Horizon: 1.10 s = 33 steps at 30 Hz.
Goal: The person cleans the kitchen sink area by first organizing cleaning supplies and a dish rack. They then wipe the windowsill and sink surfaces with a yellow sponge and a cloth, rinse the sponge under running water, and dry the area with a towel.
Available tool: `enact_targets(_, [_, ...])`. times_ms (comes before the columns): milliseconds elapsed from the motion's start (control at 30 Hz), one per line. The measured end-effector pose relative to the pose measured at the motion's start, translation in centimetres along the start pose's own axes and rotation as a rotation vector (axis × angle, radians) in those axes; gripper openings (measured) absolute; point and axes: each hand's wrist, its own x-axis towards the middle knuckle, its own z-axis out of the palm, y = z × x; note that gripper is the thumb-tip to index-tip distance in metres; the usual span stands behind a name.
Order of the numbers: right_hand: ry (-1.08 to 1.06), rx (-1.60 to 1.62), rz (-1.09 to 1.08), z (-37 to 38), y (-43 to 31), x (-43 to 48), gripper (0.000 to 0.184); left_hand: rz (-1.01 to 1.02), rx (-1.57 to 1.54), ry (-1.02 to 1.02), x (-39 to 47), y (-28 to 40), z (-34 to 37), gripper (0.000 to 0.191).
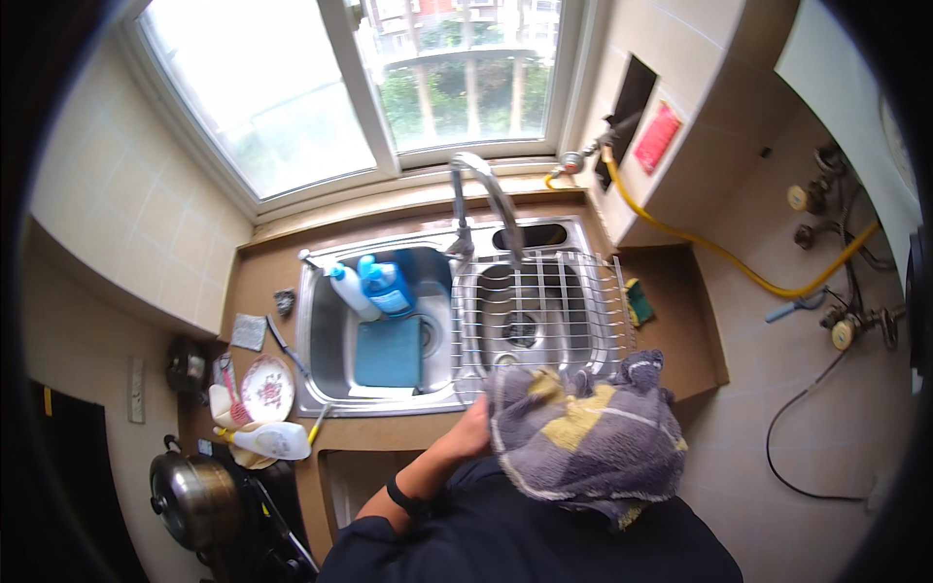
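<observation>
A grey towel (619, 437) with yellow patches is bunched up in front of my chest, over the near right edge of the sink. My left hand (474, 430) is at the towel's left edge, with its fingers hidden behind the cloth. The towel covers my right hand and forearm from view. Just beyond the towel, a wire rack (539, 306) lies across the right basin of the steel double sink (335, 408). In the left basin are a white bottle (357, 295), a blue bottle (390, 291) and a teal rectangular item (388, 352).
The faucet (492, 189) arches over the sink. A sponge (639, 302) lies to its right. Left of the sink are a floral plate (267, 388), a knife (286, 344), a spray bottle (273, 440) and a scouring pad (248, 331). A lidded metal pot (197, 499) stands at lower left.
</observation>
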Motion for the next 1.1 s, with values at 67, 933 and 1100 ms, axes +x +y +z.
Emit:
enact_targets(67, [-0.151,-0.123,-0.067,3.5,0.0,3.1,0.053,0.189,-0.553,0.117,-2.6,-0.3,-4.0,0.041])
enact_targets(933, [0.286,0.398,-0.288,23.3,7.0,25.6,0.052,0.845,-0.316,0.485,-8.8,22.4,-37.5,0.056])
enact_targets(1100, [0.592,-0.3,-0.691,18.3,9.4,42.0,0.043,0.96,-0.219,0.15,0.3,29.6,-41.2,0.054])
